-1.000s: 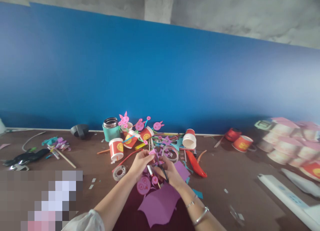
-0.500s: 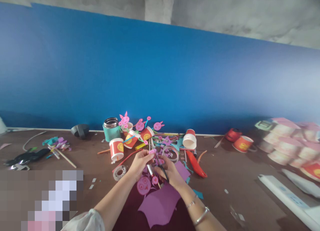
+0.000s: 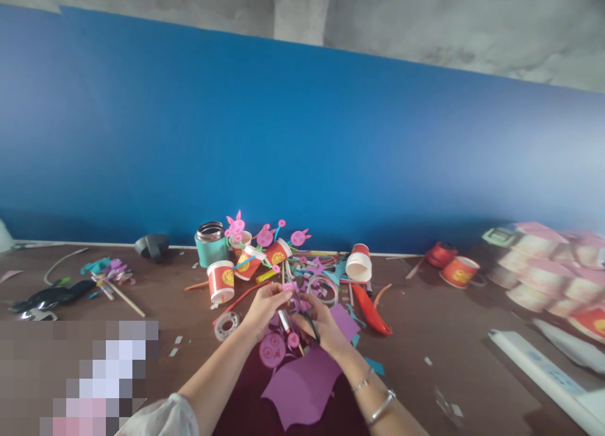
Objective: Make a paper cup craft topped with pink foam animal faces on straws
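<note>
Beyond the sheet (image 3: pixel 302 389), the pink piece (image 3: pixel 289 286), judged light, flexible and best edge-held, is pinched by the left hand (image 3: pixel 266 307); scissors (image 3: pixel 312 329) are gripped by the right hand (image 3: pixel 324 326).

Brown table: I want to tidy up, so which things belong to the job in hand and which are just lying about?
Seemingly in use:
pink piece, in the left hand
scissors, in the right hand
purple sheet, probably

Probably just lying about:
white power strip
teal flask
dark object left of it
</note>
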Available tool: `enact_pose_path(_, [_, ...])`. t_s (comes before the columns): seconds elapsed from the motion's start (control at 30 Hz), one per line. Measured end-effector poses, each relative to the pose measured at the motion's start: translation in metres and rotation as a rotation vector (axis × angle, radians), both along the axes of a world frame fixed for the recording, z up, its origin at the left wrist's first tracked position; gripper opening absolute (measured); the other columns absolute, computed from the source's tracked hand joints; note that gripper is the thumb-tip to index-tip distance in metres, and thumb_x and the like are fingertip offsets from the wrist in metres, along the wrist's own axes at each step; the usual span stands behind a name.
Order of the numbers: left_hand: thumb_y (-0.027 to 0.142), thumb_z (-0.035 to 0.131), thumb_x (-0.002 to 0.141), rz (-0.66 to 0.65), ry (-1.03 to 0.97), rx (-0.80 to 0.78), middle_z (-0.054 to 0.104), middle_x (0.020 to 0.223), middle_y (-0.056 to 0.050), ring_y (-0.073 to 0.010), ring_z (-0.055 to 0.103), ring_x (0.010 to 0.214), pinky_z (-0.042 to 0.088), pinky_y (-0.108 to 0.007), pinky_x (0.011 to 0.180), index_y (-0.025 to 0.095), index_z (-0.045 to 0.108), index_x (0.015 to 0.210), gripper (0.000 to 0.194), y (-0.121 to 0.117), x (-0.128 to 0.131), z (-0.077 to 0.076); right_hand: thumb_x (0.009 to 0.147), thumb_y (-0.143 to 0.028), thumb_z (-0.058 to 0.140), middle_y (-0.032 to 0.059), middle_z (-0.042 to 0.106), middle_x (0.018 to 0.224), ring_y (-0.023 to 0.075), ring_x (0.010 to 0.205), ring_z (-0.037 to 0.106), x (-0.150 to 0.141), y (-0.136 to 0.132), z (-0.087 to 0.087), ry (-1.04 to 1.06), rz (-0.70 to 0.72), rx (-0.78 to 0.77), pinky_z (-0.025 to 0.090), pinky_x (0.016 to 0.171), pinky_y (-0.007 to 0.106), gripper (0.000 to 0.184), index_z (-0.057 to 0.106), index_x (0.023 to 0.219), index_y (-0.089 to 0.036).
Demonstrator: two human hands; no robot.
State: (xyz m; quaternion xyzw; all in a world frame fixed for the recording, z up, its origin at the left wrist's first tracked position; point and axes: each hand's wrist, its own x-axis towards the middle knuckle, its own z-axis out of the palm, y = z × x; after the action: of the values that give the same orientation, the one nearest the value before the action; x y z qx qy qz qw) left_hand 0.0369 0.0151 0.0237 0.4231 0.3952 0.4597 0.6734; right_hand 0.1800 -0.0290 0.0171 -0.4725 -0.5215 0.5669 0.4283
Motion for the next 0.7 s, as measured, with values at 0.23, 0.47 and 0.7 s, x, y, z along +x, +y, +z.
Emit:
enact_pose_path(0.23, [0.039,0.076,0.057,-0.033,0.018,0.044,0.054,0.056,0.002,-0.0077,0.046,0.052,0.034,-0.020,0.053,0.014,0.061,0.063,0.030,0.0012,0.0015,-0.0047,0.063,-0.046,0.073,-0.0087,0.050,0.044,0.0080,0.035,0.044,-0.0032,-0.0010,0.0017,0.027,-0.001,-0.015,0.032,0.036,0.018,0.061,0.046,0.108,-0.015])
enact_pose_path(0.47, [0.035,0.077,0.057,-0.069,0.001,0.033,0.056,0.055,0.003,-0.0071,0.046,0.050,0.033,-0.020,0.052,0.014,0.060,0.061,0.027,0.0006,-0.0006,-0.0030,0.061,-0.043,0.074,-0.0099,0.048,0.043,0.0062,0.034,0.040,-0.0038,0.0000,0.0022,0.017,-0.013,0.000,0.030,0.036,0.018,0.057,0.048,0.104,-0.014])
enact_pose_path(0.7, [0.037,0.075,0.062,-0.080,-0.025,0.018,0.062,0.061,0.000,-0.0104,0.056,0.057,0.039,-0.022,0.059,0.014,0.061,0.065,0.027,0.0036,-0.0016,-0.0106,0.063,-0.041,0.073,-0.0103,0.049,0.041,0.0060,0.033,0.039,-0.0021,0.0010,0.0005,-0.002,-0.026,-0.004,0.028,0.035,0.017,0.060,0.047,0.108,-0.013])
